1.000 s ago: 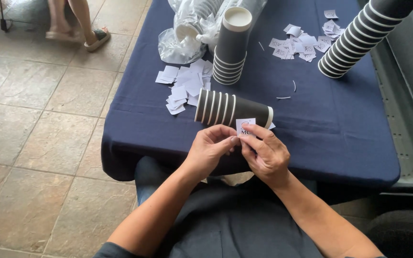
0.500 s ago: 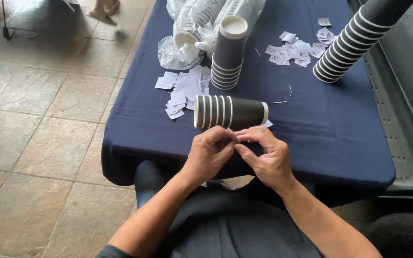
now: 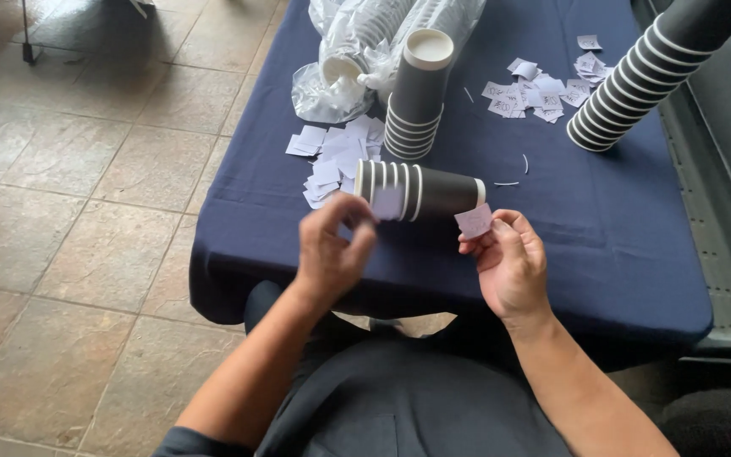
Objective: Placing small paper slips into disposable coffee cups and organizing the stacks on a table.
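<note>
— What stands at the back of the blue tablecloth [image 3: 619,245]?
— An upright stack of dark paper cups [image 3: 417,97], clear plastic bags of cups [image 3: 357,42] to its left, and a long leaning stack [image 3: 653,72] at right.
— Loose bits?
— White paper slips [image 3: 336,152] near centre, another scatter [image 3: 543,89] farther back. Tiled floor [image 3: 86,211] at left.

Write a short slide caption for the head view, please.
Right hand holds a small paper sticker beside lying dark paper cups; left hand hovers nearby.
</note>
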